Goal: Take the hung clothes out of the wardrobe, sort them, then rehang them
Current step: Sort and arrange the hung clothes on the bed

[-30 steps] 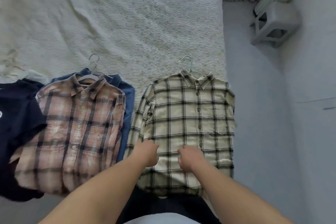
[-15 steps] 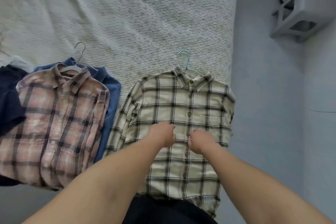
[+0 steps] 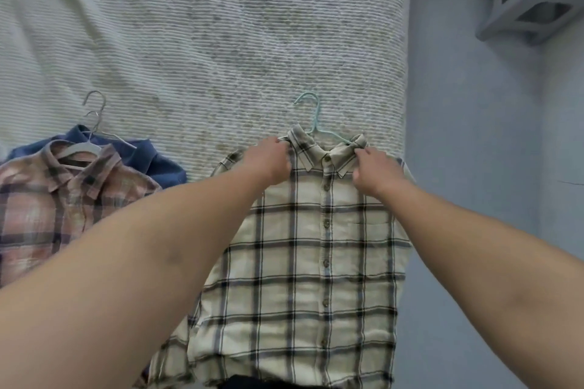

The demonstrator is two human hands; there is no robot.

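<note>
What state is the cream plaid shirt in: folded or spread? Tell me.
Spread flat: the cream plaid shirt lies buttoned, full-length on the bed, still on its hanger.

Wide bed under a pale, ribbed woven bedspread (image 3: 221, 25), creased toward the left, filling most of the view. To the right, plain grey-blue floor (image 3: 474, 167) in soft, even light. At upper right, a grey openwork cross-braced stand (image 3: 524, 0), cut off by the edge.

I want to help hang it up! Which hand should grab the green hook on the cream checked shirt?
Probably the right hand. It pinches the collar just below the teal hanger, whose wire runs toward it. The left hand grips the cream plaid shirt at the other shoulder, slightly farther off.
</note>
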